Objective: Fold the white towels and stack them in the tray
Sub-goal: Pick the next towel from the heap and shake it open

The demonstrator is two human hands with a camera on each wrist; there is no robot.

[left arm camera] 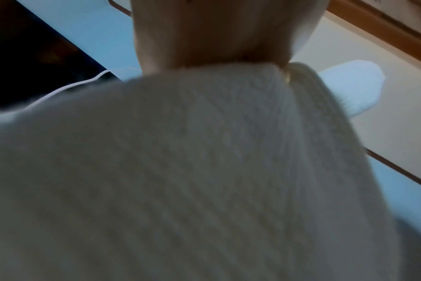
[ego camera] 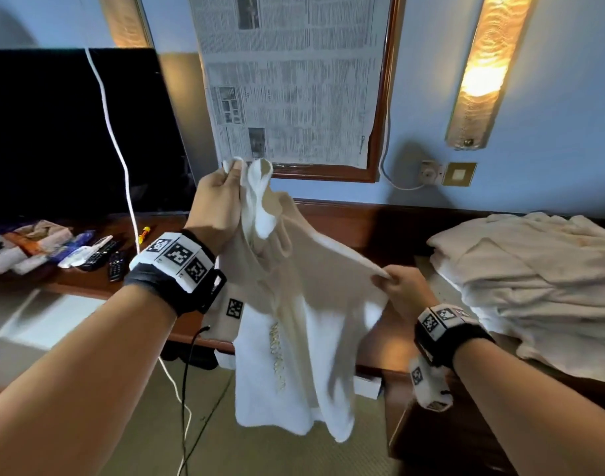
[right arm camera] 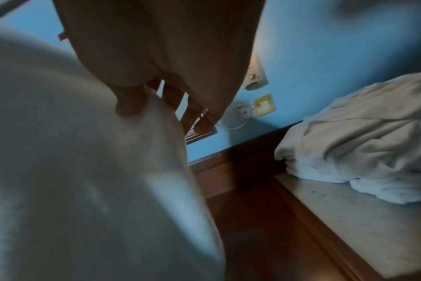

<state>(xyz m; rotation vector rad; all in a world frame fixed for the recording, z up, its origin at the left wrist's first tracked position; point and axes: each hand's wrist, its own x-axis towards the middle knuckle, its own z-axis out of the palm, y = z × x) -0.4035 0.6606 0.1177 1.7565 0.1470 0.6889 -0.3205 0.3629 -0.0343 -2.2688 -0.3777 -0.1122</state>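
Note:
A white towel (ego camera: 294, 338) hangs in the air between my hands, in front of the wooden counter. My left hand (ego camera: 222, 197) is raised and grips one bunched top corner. Lower and to the right, my right hand (ego camera: 397, 286) pinches another edge of the same towel. In the left wrist view the towel (left arm camera: 180, 171) fills most of the frame under my left hand (left arm camera: 216, 38). In the right wrist view my right hand (right arm camera: 142, 98) pinches the towel (right arm camera: 84, 171). A heap of white towels (ego camera: 534, 280) lies at the right on a pale surface (right arm camera: 349, 218). I see no tray.
A dark TV screen (ego camera: 70, 132) stands at the left, with remotes (ego camera: 105, 255) and packets (ego camera: 26, 245) on the wooden counter (ego camera: 345, 221). A white cable (ego camera: 118, 149) hangs across the TV. A newspaper-covered frame (ego camera: 294, 80) and a wall lamp (ego camera: 486, 63) are behind.

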